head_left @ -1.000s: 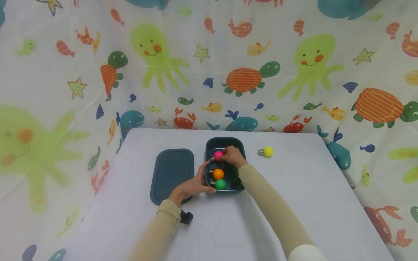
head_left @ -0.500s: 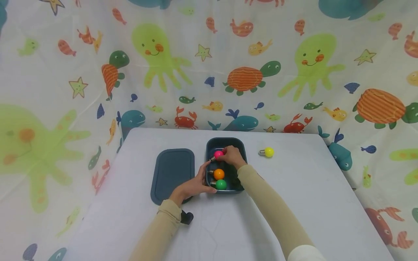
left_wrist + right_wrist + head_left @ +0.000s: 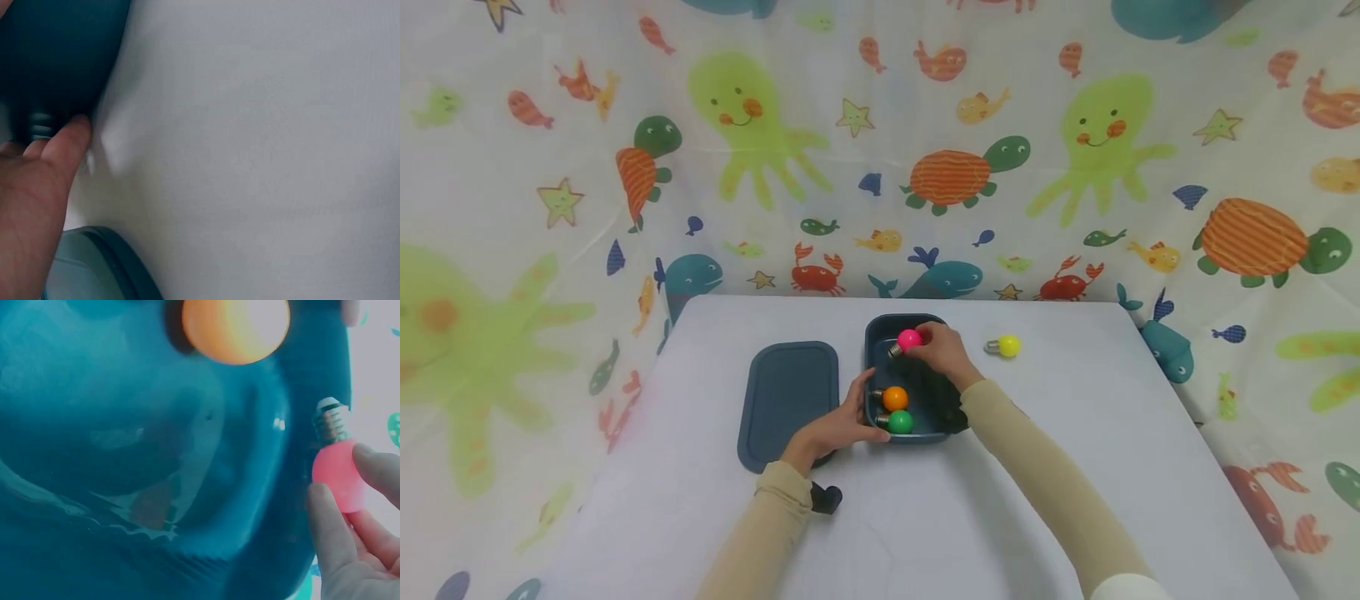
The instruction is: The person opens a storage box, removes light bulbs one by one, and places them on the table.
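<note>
The fingers of the right hand pinch the round pink bulb with a silver screw base, holding it over the far end of the dark teal rectangular plastic box, its metal base pointing left; in the right wrist view the bulb sits just past the box's rim, gripped between thumb and fingertips. The left hand rests against the near left corner of the box, its fingers curled round the box's wall and a thumb pressing on the dark side where it meets the white tabletop. Inside the box lie a round orange bulb and, just nearer the person and touching or almost touching it, a round green bulb, both with their screw bases to the left. To the left of the box, close beside it, the flat dark teal rectangular lid lies on the tabletop. A round yellow bulb lies on the tabletop to the right of the box, near the right hand but apart from it. A small black object sits by the left sleeve. A sea-creature printed curtain hangs around the tabletop.
</note>
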Tool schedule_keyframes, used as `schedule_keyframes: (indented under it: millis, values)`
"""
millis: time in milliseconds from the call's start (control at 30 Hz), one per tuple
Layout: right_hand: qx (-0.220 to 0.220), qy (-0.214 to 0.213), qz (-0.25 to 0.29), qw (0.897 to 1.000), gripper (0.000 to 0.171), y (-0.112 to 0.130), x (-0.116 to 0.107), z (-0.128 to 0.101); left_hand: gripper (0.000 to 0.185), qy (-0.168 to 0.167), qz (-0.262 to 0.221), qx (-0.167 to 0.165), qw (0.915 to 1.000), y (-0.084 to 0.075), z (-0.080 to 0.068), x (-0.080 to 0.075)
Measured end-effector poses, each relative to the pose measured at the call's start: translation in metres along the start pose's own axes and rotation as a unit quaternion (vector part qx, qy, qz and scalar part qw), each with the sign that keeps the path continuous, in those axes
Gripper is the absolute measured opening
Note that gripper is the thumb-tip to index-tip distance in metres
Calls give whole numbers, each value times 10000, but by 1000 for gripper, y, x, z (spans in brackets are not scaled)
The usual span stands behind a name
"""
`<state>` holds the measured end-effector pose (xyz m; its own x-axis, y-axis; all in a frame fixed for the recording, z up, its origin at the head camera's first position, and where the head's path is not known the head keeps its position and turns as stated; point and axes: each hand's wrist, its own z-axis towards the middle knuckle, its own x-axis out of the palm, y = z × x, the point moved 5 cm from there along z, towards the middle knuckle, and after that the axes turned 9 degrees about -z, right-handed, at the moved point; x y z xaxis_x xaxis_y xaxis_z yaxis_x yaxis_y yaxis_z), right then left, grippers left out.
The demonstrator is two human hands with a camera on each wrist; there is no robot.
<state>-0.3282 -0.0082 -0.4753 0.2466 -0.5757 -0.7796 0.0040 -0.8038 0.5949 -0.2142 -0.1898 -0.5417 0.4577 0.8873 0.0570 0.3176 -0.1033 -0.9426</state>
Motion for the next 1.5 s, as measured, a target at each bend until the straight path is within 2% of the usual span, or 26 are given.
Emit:
schedule_keyframes:
  millis: [200, 433, 700, 867, 1200, 1433, 1500]
  values:
    - [105, -74, 757, 9970, 53, -9, -8, -8, 109, 2, -24, -6, 10000, 2, 0, 0]
    - [-23, -166, 1378, 9903, 53, -20, -16, -17, 110, -79, -16, -32, 10000, 2, -1, 1]
    - [202, -428, 2288, 9723, 56, -45, -33, -33, 112, -35, -44, -1, 10000, 1, 3, 3]
    - [417, -676, 2505, 9648, 60, -65, -41, -40, 112, -23, -37, 32, 10000, -4, 1, 2]
    - [805, -1247, 3003, 9422, 64, -109, -39, -53, 113, -125, 3, -57, 9999, -3, -2, 1]
    - [1052, -1540, 3514, 9175, 63, -145, -45, -61, 113, -54, 12, -10, 10000, -3, -1, 3]
    - [1126, -1583, 3552, 9144, 63, -153, -46, -61, 113, -34, -14, -7, 10000, -3, 0, 3]
